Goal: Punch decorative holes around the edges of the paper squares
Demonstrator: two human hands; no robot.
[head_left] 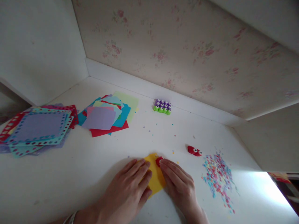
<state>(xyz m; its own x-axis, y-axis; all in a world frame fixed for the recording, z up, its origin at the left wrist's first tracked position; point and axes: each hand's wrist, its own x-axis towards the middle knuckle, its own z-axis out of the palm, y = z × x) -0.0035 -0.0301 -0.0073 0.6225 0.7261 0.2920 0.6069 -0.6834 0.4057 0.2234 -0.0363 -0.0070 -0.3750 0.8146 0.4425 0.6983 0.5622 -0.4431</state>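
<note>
A yellow paper sheet (156,178) lies on the white table under both hands. My left hand (132,183) rests spread and flat across its left side. At the sheet's upper right, my right hand (178,182) has its fingers closed around a small red piece (159,161). Most of that piece is hidden by the fingertips, so its exact kind cannot be told. To the right lies a pair of small red pieces with white-and-black eyes (194,151), touching neither hand.
Stacked coloured paper (102,118) lies at the back left. Left of it are sheets with holes along their edges (42,126). Purple and green eyed pieces (163,106) stand near the back wall. Paper confetti (218,174) is heaped on the right, with scattered bits elsewhere.
</note>
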